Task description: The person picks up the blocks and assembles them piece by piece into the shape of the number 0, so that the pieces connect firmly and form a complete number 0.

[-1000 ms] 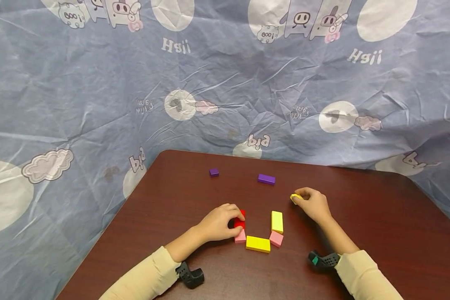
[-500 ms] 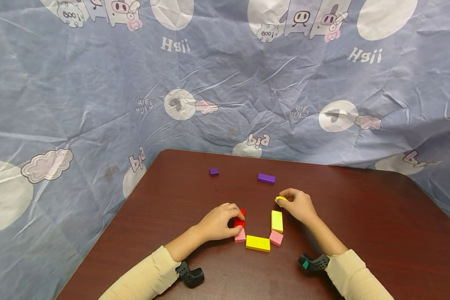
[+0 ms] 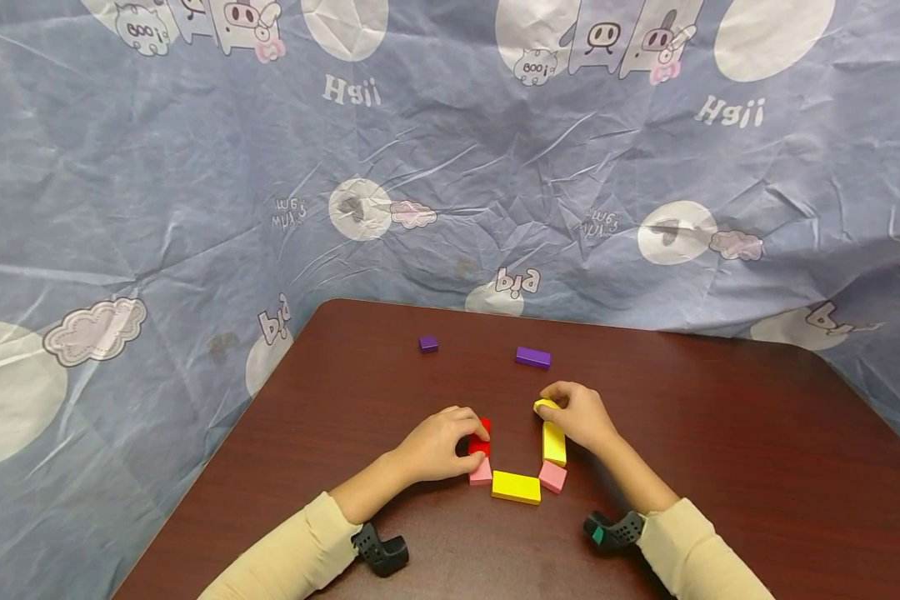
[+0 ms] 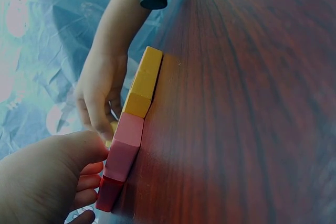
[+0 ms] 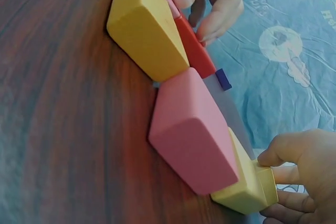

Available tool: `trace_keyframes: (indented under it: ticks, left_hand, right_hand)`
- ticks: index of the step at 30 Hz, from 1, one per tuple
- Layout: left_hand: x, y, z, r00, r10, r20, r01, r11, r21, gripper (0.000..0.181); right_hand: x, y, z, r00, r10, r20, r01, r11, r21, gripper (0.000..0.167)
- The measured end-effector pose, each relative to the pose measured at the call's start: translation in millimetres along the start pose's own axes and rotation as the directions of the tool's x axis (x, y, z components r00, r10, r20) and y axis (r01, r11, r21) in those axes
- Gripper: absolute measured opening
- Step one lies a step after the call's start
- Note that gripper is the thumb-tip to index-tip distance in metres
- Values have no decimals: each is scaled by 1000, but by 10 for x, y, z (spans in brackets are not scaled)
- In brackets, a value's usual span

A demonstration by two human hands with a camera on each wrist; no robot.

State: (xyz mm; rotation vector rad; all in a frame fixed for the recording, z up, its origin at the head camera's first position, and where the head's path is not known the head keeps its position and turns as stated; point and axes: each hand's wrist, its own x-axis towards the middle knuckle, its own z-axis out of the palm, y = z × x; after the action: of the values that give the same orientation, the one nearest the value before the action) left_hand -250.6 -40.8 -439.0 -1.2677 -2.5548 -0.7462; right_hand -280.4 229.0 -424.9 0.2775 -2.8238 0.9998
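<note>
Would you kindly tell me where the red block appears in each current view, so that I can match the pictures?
Head: red block, just right of centre in the lower half, partly covered by the left hand.
Left wrist: red block, near the bottom edge, left of centre.
Right wrist: red block, upper half, just right of centre.
Shared landmark: the left hand, whose fingers are at the red block in all three.

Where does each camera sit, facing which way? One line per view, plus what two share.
Head: on the head, facing forward and down at the table and printed cloth; left hand, right hand and sleeves show.
Left wrist: worn there, facing the red block and left pink block; both hands show.
Right wrist: worn there, facing the right pink block; both hands show.
Both wrist views share the red block.
</note>
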Motion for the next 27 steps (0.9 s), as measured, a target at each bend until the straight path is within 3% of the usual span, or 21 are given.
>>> trace_keyframes:
  ticks: [27]
  left_hand:
    - [3, 4, 5, 1000, -8, 6, 8, 1000, 10, 17]
  right_hand:
    - [-35, 27, 92, 999, -49, -21, 48, 998, -39, 31]
